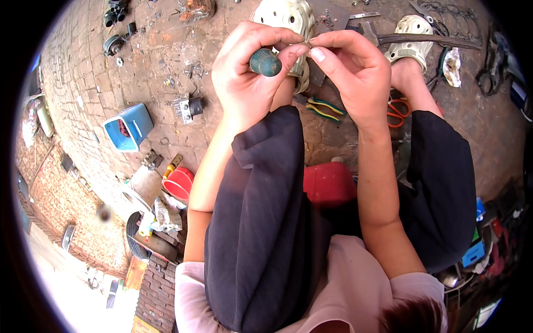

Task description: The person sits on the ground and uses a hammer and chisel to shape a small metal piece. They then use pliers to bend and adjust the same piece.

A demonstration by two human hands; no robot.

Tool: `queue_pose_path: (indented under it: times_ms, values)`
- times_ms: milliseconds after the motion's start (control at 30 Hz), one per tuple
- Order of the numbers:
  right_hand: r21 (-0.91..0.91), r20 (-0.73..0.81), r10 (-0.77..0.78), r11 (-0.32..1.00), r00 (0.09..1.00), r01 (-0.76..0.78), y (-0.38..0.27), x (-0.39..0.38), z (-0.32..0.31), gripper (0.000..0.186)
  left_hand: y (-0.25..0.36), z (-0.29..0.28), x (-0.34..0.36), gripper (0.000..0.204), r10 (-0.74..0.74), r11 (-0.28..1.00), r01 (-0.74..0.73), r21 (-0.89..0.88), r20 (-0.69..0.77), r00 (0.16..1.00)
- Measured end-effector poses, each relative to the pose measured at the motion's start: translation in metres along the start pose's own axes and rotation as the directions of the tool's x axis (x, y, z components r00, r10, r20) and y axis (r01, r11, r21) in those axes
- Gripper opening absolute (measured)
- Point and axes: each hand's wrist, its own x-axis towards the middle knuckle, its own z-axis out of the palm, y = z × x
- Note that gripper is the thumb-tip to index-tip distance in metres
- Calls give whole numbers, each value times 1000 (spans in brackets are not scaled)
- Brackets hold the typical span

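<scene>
Both of my hands meet at the top of the head view, thumbs and forefingers closed around a tiny piece (308,44) too small to make out. A tool with a rounded dark green handle (265,62), like a screwdriver's, is tucked in my left hand (236,72); its far end is hidden. My right hand (361,77) pinches the tiny piece from the other side. Below them on the ground lie pliers with yellow and green grips (326,110). Orange-handled scissors (398,113) lie beside my right wrist.
A hammer (427,39) lies across my right cream clog (413,28). At left are a blue bin (129,127), a metal part (189,108) and a red bucket (179,183). A red container (328,183) stands between my legs. Black-handled tools (489,75) lie far right.
</scene>
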Motion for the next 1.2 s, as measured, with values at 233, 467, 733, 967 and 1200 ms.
queue_pose_path:
  times_ms: [233, 467, 733, 967, 1200]
  values:
    - [-267, -60, -89, 961, 994, 70, -7, 1, 2, 14, 0, 3, -2, 14, -228, 950, 231, -210, 38, 973]
    - [-467, -42, -242, 863, 969, 195, -6, 2, 5, 18, 4, 3, -1, 8, -492, 776, 491, -397, 108, 864]
    - [-633, 147, -384, 672, 912, 385, -3, 7, -2, 22, 2, 2, 0, 10, -563, 713, 575, -401, 160, 811]
    - [-572, -101, -135, 819, 986, 54, 45, 9, -33, 17, -2, 7, -1, 16, -573, 760, 572, -309, 97, 814]
    - [-833, -127, -170, 553, 977, -12, 138, 0, -92, 15, -10, -1, -3, 22, -306, 952, 307, 23, -28, 952]
